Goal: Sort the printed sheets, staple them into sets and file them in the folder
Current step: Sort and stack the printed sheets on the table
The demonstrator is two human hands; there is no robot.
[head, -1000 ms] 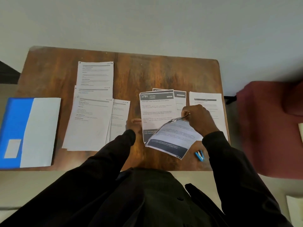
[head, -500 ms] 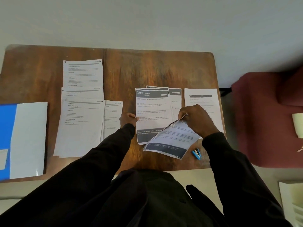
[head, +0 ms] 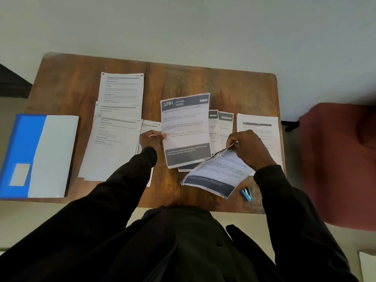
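While the left hand [head: 151,139] pinches the left edge of the sheet headed 3791 [head: 186,129] between thumb and fingers, that sheet is raised off the wooden table [head: 203,82]. Its lower edge hangs over the dark-banded sheets [head: 223,123], which lie flat just right of this grip.

The right hand [head: 247,148] has its fingers curled and clamped on the upper corner of a small bundle of sheets [head: 215,176]. The bundle slopes down and to the left from that grip, with its dark lower band nearest the person (the sheet count cannot be told).

A blue stapler [head: 246,194] lies on the table below the right-hand grip, just beside the bundle's lower right edge and untouched by either hand.

Behind the right-hand grip lies a white text sheet [head: 258,123], partly hidden by the hand. Left of the left-hand grip, a spread of overlapping printed sheets [head: 114,143] lies flat, and the left wrist crosses the nearest of them.

Further left, well apart from both grips, the blue folder [head: 30,155] lies closed at the table edge.
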